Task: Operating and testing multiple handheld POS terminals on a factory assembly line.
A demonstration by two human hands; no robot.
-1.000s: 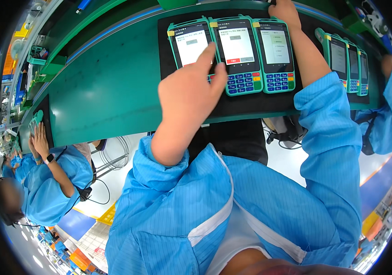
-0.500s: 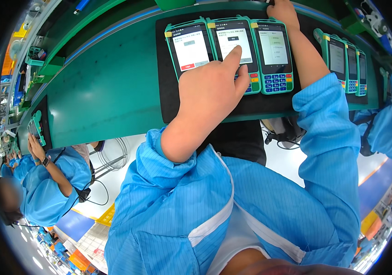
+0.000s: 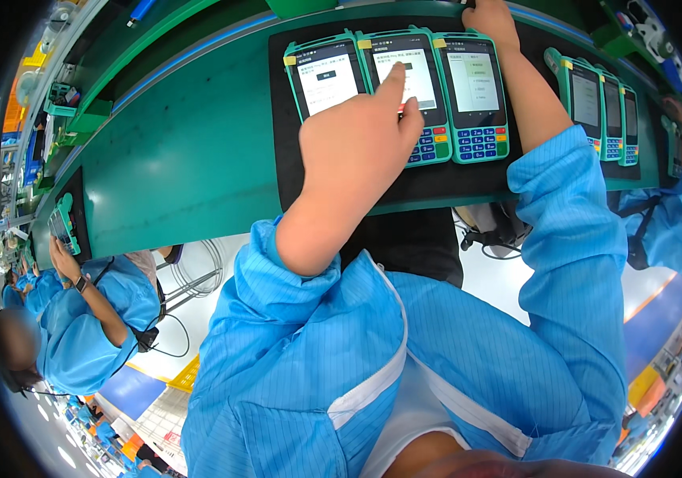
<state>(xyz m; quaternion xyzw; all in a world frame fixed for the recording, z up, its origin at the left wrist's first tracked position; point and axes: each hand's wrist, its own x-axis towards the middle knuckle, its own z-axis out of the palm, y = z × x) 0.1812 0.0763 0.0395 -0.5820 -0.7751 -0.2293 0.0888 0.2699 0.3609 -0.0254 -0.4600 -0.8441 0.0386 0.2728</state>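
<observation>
Three green payment terminals lie side by side on a black mat [image 3: 297,179], screens lit. Over the middle terminal [image 3: 428,76] my left hand [image 3: 353,143] points. Its index finger is stretched to a dark button on the screen, the thumb held apart and the other fingers out of sight; it holds nothing. My hand covers the lower part of the left terminal [image 3: 325,76]. Past the top of the right terminal [image 3: 480,99], my right hand [image 3: 494,20] is closed, fingers bent at the picture's upper edge. What they grip is too small to make out.
Several more terminals [image 3: 586,107] stand in a row farther right. Green rails [image 3: 189,56] run behind the green bench [image 3: 181,159]. Co-workers in blue sit on either side, one handling a terminal [image 3: 62,225] at left. A chair and cables [image 3: 488,231] are below the bench.
My left index finger has moved up the middle screen to its upper button. The left terminal's screen button has turned dark. At far right, a co-worker's hand has come to a terminal.
</observation>
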